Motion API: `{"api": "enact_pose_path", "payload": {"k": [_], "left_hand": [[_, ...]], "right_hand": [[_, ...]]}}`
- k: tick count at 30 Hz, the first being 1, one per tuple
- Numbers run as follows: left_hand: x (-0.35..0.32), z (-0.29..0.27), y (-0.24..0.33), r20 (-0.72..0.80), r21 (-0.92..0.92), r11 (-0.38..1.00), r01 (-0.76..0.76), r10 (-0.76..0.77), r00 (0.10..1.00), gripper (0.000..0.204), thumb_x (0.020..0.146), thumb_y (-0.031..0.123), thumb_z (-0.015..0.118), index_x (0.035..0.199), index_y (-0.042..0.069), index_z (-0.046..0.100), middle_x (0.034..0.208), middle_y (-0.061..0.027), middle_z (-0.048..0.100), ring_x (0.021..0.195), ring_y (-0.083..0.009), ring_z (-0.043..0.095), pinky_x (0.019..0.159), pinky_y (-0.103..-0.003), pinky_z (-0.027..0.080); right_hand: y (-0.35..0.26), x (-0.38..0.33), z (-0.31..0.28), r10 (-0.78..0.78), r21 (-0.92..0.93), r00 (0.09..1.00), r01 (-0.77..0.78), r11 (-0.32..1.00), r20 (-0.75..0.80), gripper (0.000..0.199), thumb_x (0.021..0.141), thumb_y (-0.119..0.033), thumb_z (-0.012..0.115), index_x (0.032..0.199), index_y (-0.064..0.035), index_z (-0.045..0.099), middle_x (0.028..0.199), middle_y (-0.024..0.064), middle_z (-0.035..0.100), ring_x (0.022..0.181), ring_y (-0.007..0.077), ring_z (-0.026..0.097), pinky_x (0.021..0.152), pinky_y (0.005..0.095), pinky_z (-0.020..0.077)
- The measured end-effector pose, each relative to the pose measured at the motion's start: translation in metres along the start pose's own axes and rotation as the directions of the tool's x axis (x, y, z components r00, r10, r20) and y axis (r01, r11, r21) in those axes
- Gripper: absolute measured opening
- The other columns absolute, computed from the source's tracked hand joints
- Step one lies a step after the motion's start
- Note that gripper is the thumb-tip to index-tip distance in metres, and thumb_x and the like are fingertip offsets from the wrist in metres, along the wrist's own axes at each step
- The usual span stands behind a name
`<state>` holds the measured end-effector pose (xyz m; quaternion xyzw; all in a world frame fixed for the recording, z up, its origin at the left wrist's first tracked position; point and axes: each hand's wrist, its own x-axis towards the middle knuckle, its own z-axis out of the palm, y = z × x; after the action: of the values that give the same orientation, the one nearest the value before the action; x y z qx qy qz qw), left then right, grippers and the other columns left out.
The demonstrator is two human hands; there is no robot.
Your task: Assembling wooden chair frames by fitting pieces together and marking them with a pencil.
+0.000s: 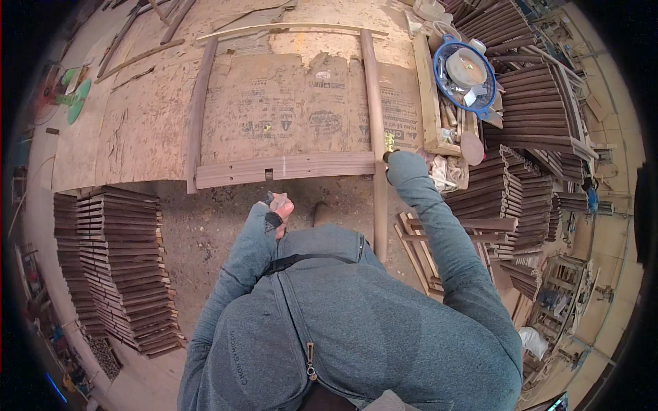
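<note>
The frame (288, 116) lies on the bench (137, 130), two rails (199, 109) and a crosspiece (284, 167) already set together, the top slat (295, 29) looking loose. The right hand (391, 155) holds a small brass tool at the right joint, the grip clenched; the left hand (279, 205) pinches something small, so fastening seems only begun

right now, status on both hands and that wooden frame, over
Left hand raised near chest, pinching a small pale piece. Right hand hidden in sleeve at the frame's right joint, yellow tool tip showing. Nothing blocking the frame.
</note>
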<state>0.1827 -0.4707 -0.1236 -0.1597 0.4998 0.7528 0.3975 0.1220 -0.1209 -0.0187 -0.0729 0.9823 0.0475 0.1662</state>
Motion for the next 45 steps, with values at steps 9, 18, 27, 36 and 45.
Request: {"api": "enact_pose_path", "payload": {"k": [9, 18, 27, 36, 45], "left_hand": [[-0.082, 0.051, 0.052, -0.128, -0.006, 0.987, -0.159, 0.157, 0.979, 0.021, 0.087, 0.027, 0.048, 0.079, 0.008, 0.048, 0.059, -0.0015, 0.041, 0.043, -0.0121, 0.037, 0.038, -0.028, 0.029], [-0.132, 0.042, 0.058, -0.322, 0.071, 0.964, -0.256, 0.264, 0.909, 0.016, 0.089, 0.021, 0.050, 0.077, 0.011, 0.045, 0.062, 0.0050, 0.039, 0.050, -0.0028, 0.033, 0.042, -0.019, 0.025], [-0.179, -0.033, 0.052, -0.388, -0.047, 0.945, -0.325, 0.283, 0.877, 0.021, 0.087, 0.029, 0.052, 0.078, 0.011, 0.045, 0.062, 0.0059, 0.040, 0.052, -0.0039, 0.034, 0.045, -0.020, 0.027], [-0.219, -0.104, 0.070, -0.428, 0.165, 0.899, -0.405, 0.435, 0.792, 0.040, 0.084, 0.046, 0.045, 0.084, 0.006, 0.050, 0.055, -0.0059, 0.041, 0.040, -0.0156, 0.039, 0.035, -0.035, 0.030], [-0.261, -0.141, 0.088, -0.242, -0.065, 0.940, -0.334, 0.310, 0.919, 0.030, 0.090, 0.033, 0.045, 0.097, 0.005, 0.053, 0.071, 0.0001, 0.049, 0.054, -0.0052, 0.038, 0.046, -0.020, 0.032]], "right_hand": [[0.003, -0.007, 0.001, -0.075, 0.066, 0.997, 0.074, 0.995, 0.010, 0.018, 0.072, -0.015, 0.054, 0.086, -0.0086, 0.065, 0.079, 0.0171, 0.063, 0.074, 0.0320, 0.062, 0.067, 0.0416, 0.0492], [-0.012, -0.001, -0.004, -0.141, -0.051, 0.989, 0.144, 0.988, 0.053, 0.016, 0.067, -0.011, 0.058, 0.083, -0.0089, 0.063, 0.076, 0.0154, 0.062, 0.073, 0.0319, 0.062, 0.063, 0.0408, 0.0482], [-0.124, -0.016, -0.015, -0.227, 0.421, 0.972, 0.228, 0.878, -0.055, 0.020, 0.077, -0.016, 0.054, 0.092, -0.0093, 0.064, 0.066, 0.0179, 0.058, 0.060, 0.0290, 0.057, 0.055, 0.0382, 0.0441], [-0.342, -0.011, -0.001, -0.431, 0.843, 0.866, 0.416, 0.340, -0.253, 0.028, 0.081, -0.007, 0.050, 0.107, -0.0072, 0.060, 0.075, 0.0106, 0.062, 0.064, 0.0132, 0.055, 0.059, 0.0262, 0.0435], [-0.421, -0.040, -0.063, -0.415, 0.826, 0.870, 0.429, 0.367, -0.267, 0.035, 0.079, -0.005, 0.052, 0.113, -0.0094, 0.057, 0.087, 0.0120, 0.063, 0.078, 0.0194, 0.057, 0.071, 0.0293, 0.0450]]}}
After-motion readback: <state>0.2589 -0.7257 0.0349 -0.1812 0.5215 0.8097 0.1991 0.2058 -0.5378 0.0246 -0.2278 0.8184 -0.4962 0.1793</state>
